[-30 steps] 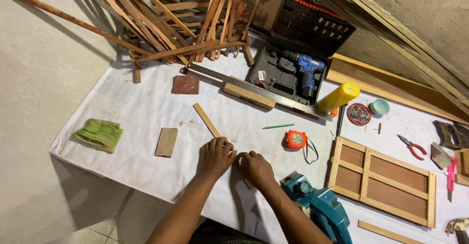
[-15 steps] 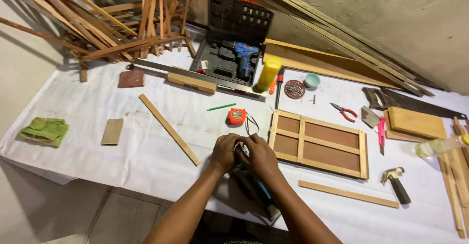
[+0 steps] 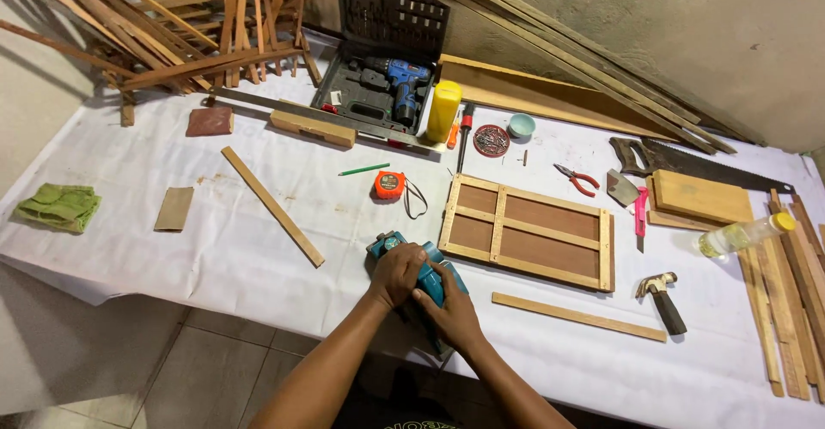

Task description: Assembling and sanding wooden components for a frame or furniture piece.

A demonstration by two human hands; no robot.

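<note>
Both hands grip the teal electric hand planer (image 3: 418, 276) at the table's near edge: left hand (image 3: 398, 274) closed over its front, right hand (image 3: 447, 309) wrapped behind. Just right lies a framed wooden panel (image 3: 526, 232) (flat); farther, an orange tape measure (image 3: 388, 185).

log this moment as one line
left hand: on planer | right hand: on planer | frame: beside | table: under

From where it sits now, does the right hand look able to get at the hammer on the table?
Probably yes. The right hand rests on the teal power planer, and the hammer lies to its right on the white table cover. Only a thin wooden strip lies flat between them, so nothing blocks a sideways reach.
</note>
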